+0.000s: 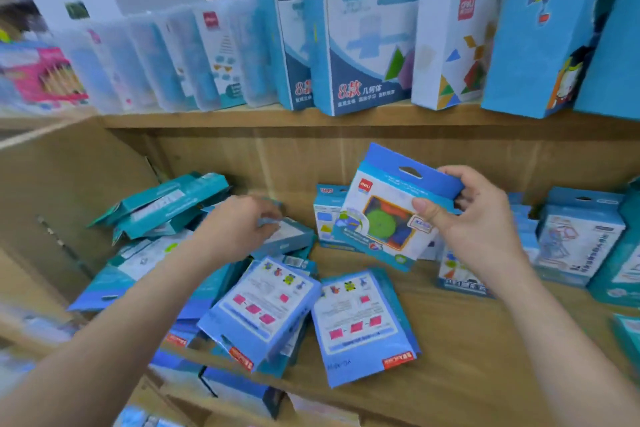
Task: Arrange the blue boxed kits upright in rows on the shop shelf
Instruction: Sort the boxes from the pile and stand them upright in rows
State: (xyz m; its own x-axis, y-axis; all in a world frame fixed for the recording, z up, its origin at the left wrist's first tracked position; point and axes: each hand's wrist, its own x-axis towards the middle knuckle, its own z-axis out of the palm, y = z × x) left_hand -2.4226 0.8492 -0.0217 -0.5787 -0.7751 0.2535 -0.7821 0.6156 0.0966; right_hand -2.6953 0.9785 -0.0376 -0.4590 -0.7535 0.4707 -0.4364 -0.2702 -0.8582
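Wooden shelf (467, 350), lower frame, carries fallen kits (363, 322). Right hand (478, 218) pinches one blue kit (384, 218) upright at centre, probably for the standing row (581, 239); left hand (239, 222) meets a lying box (291, 236), fingers (266, 215) too blurred to tell.

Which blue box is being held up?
The box with the green disc in its window, pinched by the right hand. The other boxes lie or stand on the shelf.

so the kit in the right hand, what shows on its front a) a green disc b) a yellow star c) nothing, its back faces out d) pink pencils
a: the blue kit pinched in the right hand faces the camera with a round green disc at its middle.
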